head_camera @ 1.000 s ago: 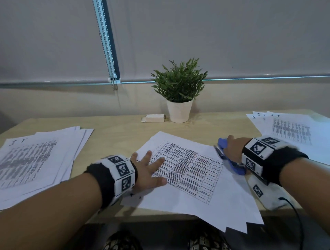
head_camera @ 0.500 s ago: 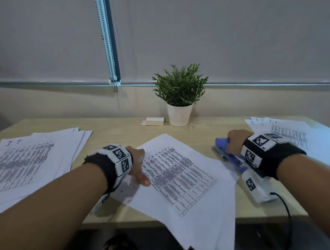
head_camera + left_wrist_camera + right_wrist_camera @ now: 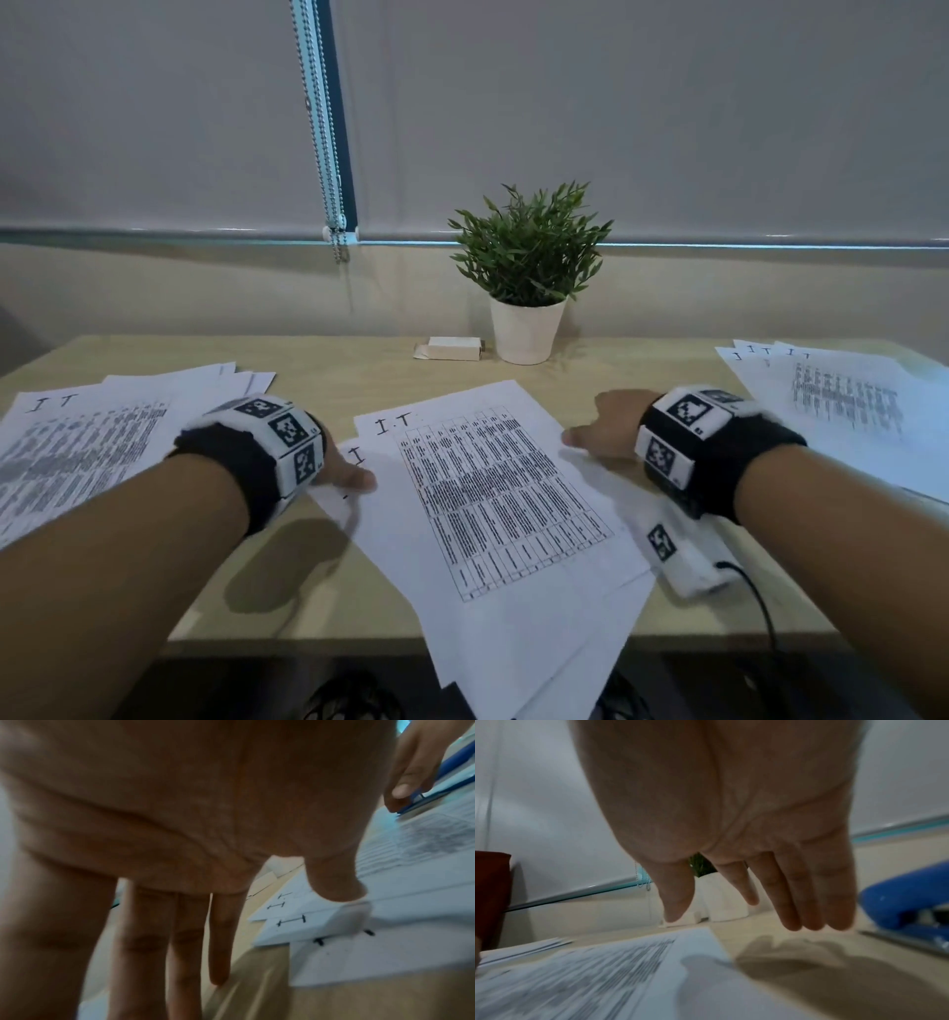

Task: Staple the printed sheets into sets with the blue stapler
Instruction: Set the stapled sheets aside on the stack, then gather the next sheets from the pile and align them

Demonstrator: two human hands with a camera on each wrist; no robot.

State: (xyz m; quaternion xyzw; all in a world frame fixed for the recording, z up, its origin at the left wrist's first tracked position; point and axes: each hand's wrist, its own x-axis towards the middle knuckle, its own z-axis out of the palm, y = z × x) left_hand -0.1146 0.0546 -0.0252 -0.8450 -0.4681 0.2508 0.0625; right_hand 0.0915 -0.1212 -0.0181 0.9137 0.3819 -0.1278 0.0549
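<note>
A potted plant [image 3: 529,272] in a white pot stands at the back of a pale wooden desk [image 3: 318,370], just beside a small cream box [image 3: 454,348], with a beaded blind cord [image 3: 321,128] hanging against the grey blind behind. A fanned pile of printed sheets [image 3: 87,442] lies at the desk's left end and a second fanned pile [image 3: 842,406] at its right end, each marked "I.T" by hand at the top. Between them, a loose set of printed sheets [image 3: 493,493] lies skewed across the middle, its lower corners hanging past the near edge of the desk. The left hand [image 3: 341,465] rests at the set's upper left corner, thumb pressing down on the paper while the fingers [image 3: 218,939] stretch straight and loosely together toward the bare wood beside it. The right hand [image 3: 606,429] hovers over the set's right edge, palm down, fingers [image 3: 795,896] straight and close together, thumb apart, gripping nothing; its shadow falls on paper and desk. The blue stapler [image 3: 908,902] sits on the desk just to the right of that hand, hidden by the wrist in the head view and partly cut off in the wrist view. Open desk shows between the middle set and the left pile, and behind the set up to the plant; the strip between the set and the right pile is taken up by the hand and stapler.
</note>
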